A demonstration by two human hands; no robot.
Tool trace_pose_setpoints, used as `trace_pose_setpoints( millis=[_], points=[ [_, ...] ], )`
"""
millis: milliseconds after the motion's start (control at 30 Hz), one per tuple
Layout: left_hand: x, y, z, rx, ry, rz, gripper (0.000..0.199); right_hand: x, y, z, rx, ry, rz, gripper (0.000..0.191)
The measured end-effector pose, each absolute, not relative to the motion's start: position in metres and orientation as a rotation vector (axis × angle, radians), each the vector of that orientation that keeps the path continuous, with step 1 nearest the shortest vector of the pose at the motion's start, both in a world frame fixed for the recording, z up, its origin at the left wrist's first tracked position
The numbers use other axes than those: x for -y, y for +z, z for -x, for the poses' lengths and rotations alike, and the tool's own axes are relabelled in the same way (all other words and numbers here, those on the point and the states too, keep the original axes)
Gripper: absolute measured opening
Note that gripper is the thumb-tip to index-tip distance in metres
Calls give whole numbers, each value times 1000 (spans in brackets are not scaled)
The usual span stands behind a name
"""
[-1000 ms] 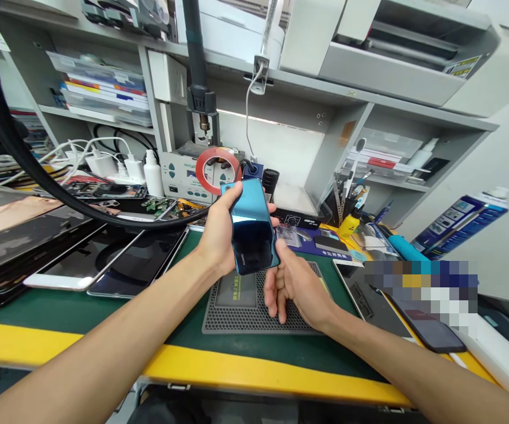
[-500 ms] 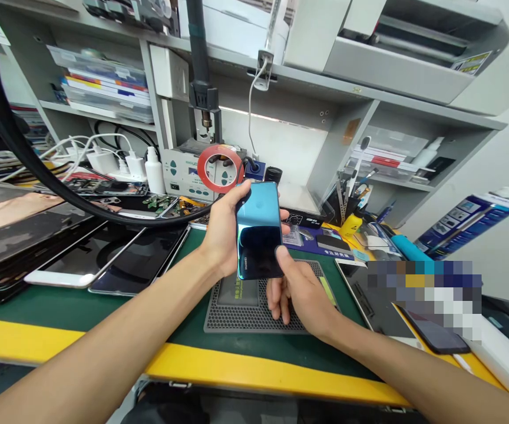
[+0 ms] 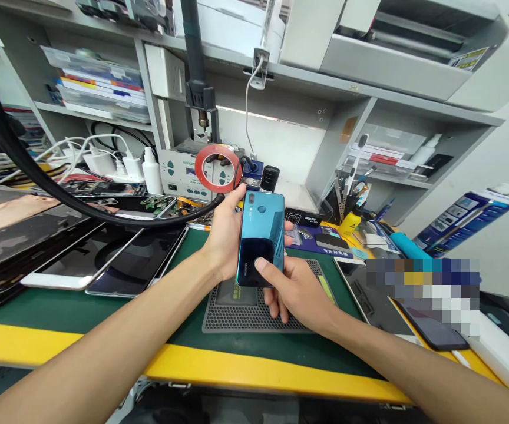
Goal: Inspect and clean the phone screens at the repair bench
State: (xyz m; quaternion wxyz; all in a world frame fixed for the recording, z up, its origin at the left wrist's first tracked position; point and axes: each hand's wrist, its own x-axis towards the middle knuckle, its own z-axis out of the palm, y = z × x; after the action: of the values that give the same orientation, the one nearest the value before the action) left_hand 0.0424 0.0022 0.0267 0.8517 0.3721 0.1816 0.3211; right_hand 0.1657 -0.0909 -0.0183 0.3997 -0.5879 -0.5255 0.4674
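Note:
A glossy blue smartphone (image 3: pixel 261 227) is held up over the bench with its back towards me. Its cameras are at the upper left, with a round fingerprint sensor beside them. My left hand (image 3: pixel 225 238) is closed around it: the palm lies along the left edge and fingertips show past the right edge. My right hand (image 3: pixel 298 288) pinches the phone's lower end, thumb pressed on the dark, shiny part of the back and fingers curled underneath. Below both hands lies a grey perforated work mat (image 3: pixel 254 321). The phone's screen side is hidden.
Dark tablets (image 3: pixel 117 253) and screen panels lie to the left, under a black hose (image 3: pixel 82 206). Behind the phone are a roll of red tape (image 3: pixel 199 168) and a soldering station (image 3: pixel 179 176). On the right are a white-framed panel (image 3: pixel 376 294) and another phone (image 3: pixel 435 327).
The phone has tilted and dropped slightly, so its cameras and fingerprint sensor now show clearly. My right thumb has slid from the right edge onto the lower back.

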Motion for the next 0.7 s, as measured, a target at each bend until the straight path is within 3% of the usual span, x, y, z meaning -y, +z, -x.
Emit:
trace_pose_setpoints(
  millis=[700],
  points=[
    [-11, 13, -52, -486, 708, -880, 55, 89, -21, -167, 1246, 1284, 1373, 62]
  ],
)
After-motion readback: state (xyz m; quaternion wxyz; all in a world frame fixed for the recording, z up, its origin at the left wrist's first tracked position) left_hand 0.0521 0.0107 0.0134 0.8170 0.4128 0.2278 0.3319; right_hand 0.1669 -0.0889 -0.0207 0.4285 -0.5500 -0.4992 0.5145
